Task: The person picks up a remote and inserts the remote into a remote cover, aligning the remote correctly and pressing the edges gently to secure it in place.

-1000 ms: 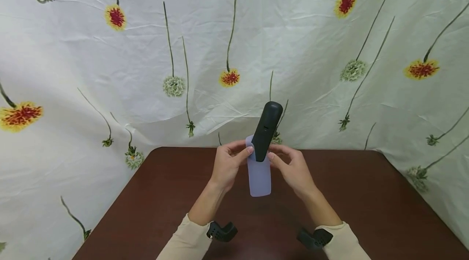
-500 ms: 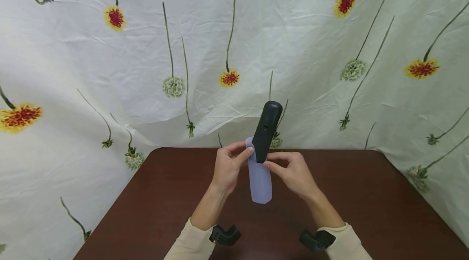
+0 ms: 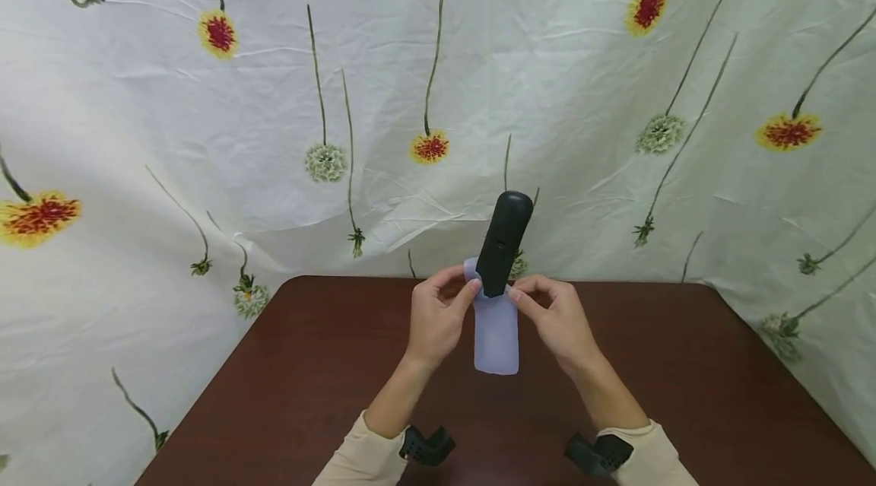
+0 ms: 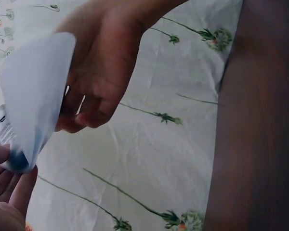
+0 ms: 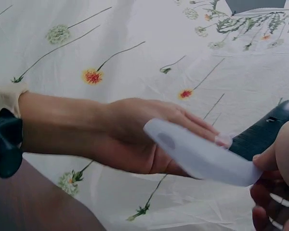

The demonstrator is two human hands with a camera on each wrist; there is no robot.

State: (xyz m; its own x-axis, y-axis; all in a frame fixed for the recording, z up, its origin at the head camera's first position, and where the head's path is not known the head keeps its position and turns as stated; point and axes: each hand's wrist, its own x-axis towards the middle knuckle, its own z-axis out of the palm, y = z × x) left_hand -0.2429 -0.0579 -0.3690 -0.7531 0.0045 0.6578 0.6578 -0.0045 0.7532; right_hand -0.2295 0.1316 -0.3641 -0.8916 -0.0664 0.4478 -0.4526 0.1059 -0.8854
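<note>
Over the table, both hands hold a black remote control [image 3: 505, 239] and a pale lavender sleeve cover [image 3: 496, 338]. The remote leans up and to the right, its lower end lying at the mouth of the sleeve. My left hand [image 3: 438, 319] pinches the sleeve's upper left edge, thumb beside the remote. On the other side, my right hand [image 3: 561, 322] pinches the sleeve's edge between thumb and forefinger. The left wrist view shows the sleeve [image 4: 36, 82] hanging wide and hiding most of the remote. In the right wrist view the dark remote [image 5: 262, 130] shows behind the sleeve [image 5: 197, 154].
A dark brown table [image 3: 342, 349] lies under the hands. Behind it hangs a white cloth [image 3: 274, 106] printed with flowers. Black camera units [image 3: 427, 446] sit on both wrists over cream sleeves.
Both hands have shifted slightly right with the remote and sleeve. My right thumb slid lower on the sleeve, then came back up. The sleeve's hanging part now points straighter down.
</note>
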